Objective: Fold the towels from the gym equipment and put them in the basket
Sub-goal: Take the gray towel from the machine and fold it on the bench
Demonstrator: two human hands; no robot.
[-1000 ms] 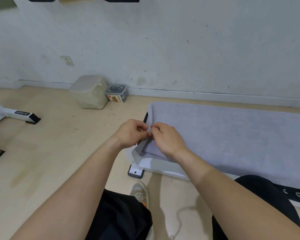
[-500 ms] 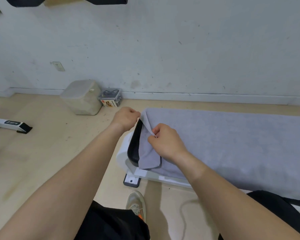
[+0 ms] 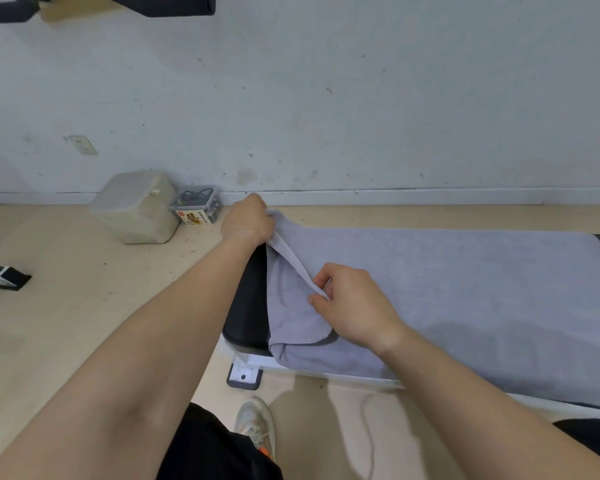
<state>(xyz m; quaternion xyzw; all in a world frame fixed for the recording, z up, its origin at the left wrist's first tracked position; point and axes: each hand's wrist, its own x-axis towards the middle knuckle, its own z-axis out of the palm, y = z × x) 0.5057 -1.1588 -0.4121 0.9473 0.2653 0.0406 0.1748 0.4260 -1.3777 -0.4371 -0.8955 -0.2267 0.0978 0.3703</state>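
A large grey towel (image 3: 465,292) lies spread along a black padded gym bench (image 3: 246,306) that runs from the middle to the right edge. My left hand (image 3: 248,221) grips the towel's far left corner and lifts it off the pad. My right hand (image 3: 352,303) pinches the same left edge nearer to me, so the hem stretches taut between both hands. The bench's black pad shows bare at the left end. No basket is in view.
A beige cube-shaped bag (image 3: 136,207) and a small clear box (image 3: 196,204) with a yellow label stand by the wall. A white equipment foot (image 3: 0,275) lies at the left. The bench's white frame foot (image 3: 245,375) and my shoe (image 3: 257,429) are below the hands.
My hands, first together at the towel's near corner, have parted. The left one slid along the edge to the far corner and lifted it, baring more of the black pad.
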